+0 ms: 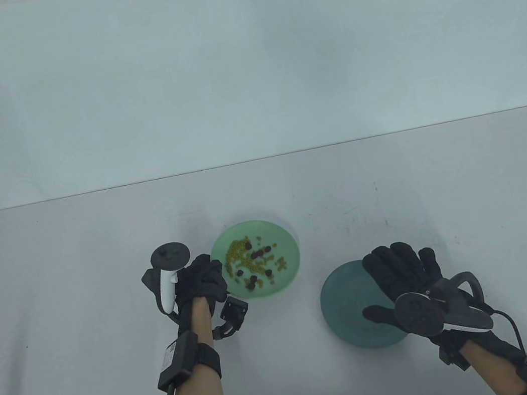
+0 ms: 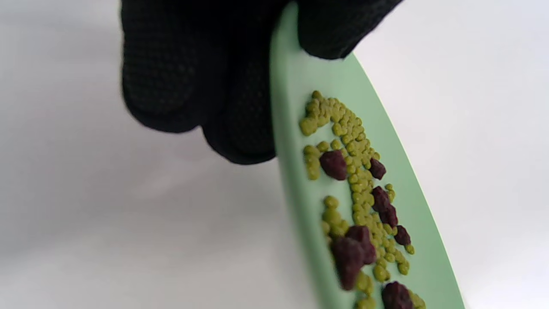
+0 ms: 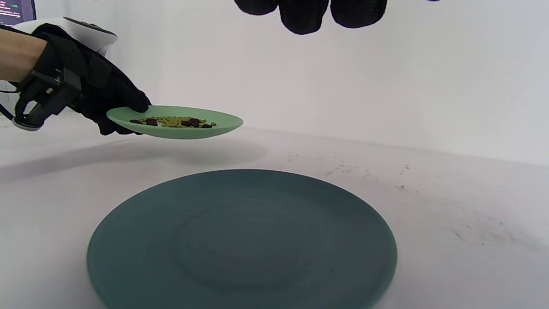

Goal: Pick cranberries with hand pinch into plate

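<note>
Gripping the green plate (image 1: 286,244) of cranberries (image 1: 255,266) by its rim, left hand (image 1: 202,282); right hand (image 1: 405,279) spread above dark plate (image 1: 344,305).

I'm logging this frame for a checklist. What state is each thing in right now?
Green plate: lifted off the table, gripped at its rim.
Cranberries: on the green plate, mixed with green beans.
Dark plate: flat on the table, nothing on it.
Left hand: grips the green plate's rim.
Right hand: open above the dark plate, holding nothing.

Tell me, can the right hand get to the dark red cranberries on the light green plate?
Probably yes. The right hand hovers open over the dark plate, and nothing stands between it and the cranberries on the light green plate that the left hand holds up.
</note>
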Available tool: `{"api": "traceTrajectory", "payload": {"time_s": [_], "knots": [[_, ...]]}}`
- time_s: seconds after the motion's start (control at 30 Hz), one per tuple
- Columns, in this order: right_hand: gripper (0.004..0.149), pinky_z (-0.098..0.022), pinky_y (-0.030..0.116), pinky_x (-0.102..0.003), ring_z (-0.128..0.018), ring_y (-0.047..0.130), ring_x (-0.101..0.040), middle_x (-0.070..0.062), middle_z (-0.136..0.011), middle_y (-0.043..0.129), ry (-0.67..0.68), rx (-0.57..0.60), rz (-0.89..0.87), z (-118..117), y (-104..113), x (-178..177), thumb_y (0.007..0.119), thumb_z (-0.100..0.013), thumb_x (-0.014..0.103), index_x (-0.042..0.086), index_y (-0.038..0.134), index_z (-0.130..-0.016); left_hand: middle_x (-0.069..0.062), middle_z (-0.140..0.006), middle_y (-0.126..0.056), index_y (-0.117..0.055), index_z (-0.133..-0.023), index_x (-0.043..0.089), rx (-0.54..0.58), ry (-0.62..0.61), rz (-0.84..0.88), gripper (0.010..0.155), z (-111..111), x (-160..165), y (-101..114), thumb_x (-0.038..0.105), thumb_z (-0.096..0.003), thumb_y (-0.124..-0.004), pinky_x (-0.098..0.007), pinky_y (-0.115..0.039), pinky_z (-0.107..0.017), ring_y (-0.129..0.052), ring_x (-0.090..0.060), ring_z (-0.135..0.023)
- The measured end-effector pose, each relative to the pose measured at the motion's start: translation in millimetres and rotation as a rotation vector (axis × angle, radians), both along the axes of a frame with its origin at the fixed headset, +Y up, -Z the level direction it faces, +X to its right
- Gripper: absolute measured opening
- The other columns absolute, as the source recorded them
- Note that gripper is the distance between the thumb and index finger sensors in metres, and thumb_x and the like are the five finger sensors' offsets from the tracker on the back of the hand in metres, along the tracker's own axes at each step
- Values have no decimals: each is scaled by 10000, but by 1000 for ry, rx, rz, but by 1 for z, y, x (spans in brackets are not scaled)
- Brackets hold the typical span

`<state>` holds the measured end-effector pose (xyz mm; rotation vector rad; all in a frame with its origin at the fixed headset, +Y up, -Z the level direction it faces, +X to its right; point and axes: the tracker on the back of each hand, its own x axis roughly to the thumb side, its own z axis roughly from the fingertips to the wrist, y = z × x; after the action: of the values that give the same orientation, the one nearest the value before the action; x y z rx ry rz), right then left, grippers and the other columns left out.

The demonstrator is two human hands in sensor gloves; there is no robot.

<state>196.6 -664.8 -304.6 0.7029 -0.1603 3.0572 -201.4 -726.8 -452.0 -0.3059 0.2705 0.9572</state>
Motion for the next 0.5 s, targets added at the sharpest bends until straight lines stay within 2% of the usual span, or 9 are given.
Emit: {"api": "traceTrajectory", "payload": {"time_s": [0.27, 0.5], "knots": [[914, -724, 421, -744, -1119, 491, -533, -195, -1250, 458, 3, -1, 2, 0, 0, 0, 471, -519, 715, 117, 357, -1202, -164, -792, -887, -614, -1014, -7, 54, -12, 43, 486, 27, -12, 24, 247, -602, -660, -316, -932, -356, -1069, -210, -450], [915, -725, 419, -744, -1120, 492, -530, -192, -1250, 460, 4, -1, -5, 0, 0, 0, 471, -518, 716, 118, 359, -1202, -149, -788, -882, -614, -1010, 9, 74, -19, 99, 486, 54, -17, 30, 265, -602, -674, -303, -935, -346, -1069, -190, -435]]}}
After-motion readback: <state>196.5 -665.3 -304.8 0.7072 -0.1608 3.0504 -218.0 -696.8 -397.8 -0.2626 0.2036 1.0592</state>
